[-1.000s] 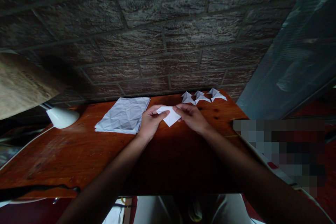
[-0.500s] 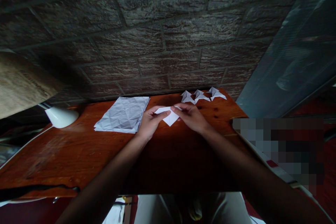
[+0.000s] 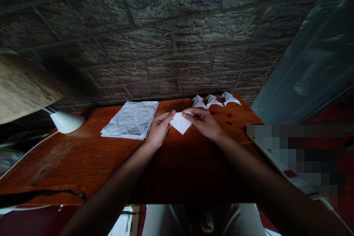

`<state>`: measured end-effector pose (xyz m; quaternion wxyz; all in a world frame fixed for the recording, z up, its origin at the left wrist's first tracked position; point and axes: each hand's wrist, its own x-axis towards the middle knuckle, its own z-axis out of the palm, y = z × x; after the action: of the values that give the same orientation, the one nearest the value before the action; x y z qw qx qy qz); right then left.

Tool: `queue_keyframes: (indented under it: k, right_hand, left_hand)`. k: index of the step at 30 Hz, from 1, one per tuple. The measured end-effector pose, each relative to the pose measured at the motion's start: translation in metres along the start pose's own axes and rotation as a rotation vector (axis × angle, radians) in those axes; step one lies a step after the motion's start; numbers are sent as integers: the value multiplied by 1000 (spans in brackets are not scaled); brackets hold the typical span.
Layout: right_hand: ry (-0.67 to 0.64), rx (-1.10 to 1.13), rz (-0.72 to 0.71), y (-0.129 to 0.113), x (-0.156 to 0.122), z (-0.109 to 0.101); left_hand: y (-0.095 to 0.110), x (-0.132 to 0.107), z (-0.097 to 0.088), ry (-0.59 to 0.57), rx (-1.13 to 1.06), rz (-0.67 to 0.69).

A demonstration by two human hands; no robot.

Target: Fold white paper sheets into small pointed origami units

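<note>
Between my two hands is a piece of folded white paper (image 3: 181, 124), its point facing down toward me. My left hand (image 3: 160, 127) pinches its left edge, with the thumb near the upper left corner. On the other side my right hand (image 3: 204, 121) grips the upper right part, its thumb lying across the face and its other fingers behind. A crease runs down the middle of the paper. Left of my left hand lies a stack of creased white sheets (image 3: 131, 118). Beyond my right hand stand three folded paper figures (image 3: 214, 100) in a row.
The wooden table (image 3: 69, 162) meets a stone-block wall (image 3: 155, 44) at the back. A lamp with a white base (image 3: 67, 121) and a tan shade (image 3: 24, 88) stands at the left. A black strap (image 3: 41, 194) lies along the front left edge.
My left thumb has shifted from the middle of the paper to its upper left edge, so more of the face shows. The right hand keeps its grip.
</note>
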<state>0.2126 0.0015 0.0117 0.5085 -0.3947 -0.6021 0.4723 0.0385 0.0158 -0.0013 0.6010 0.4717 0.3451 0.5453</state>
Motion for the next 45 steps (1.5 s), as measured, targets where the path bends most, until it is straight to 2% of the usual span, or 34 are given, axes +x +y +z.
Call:
queue_keyframes:
  k: [8, 13, 20, 26, 30, 38, 45]
  right_hand:
    - [34, 31, 42, 4, 3, -1]
    - [101, 16, 23, 4, 5, -4]
    - [55, -59, -13, 2, 3, -8]
    - [60, -85, -15, 2, 3, -8]
    - [68, -31, -28, 4, 4, -7]
    - [37, 14, -19, 7, 4, -6]
    - [14, -16, -36, 7, 4, -7]
  left_hand:
    - [-3, 4, -6, -39, 89, 16]
    - [0, 3, -5, -63, 141, -85]
    - [9, -2, -7, -114, 138, -195]
    - [11, -4, -6, -138, 242, -109]
    - [11, -2, -4, -104, 290, -35]
    - [6, -3, -2, -95, 442, 173]
    - [2, -1, -3, -112, 448, 188]
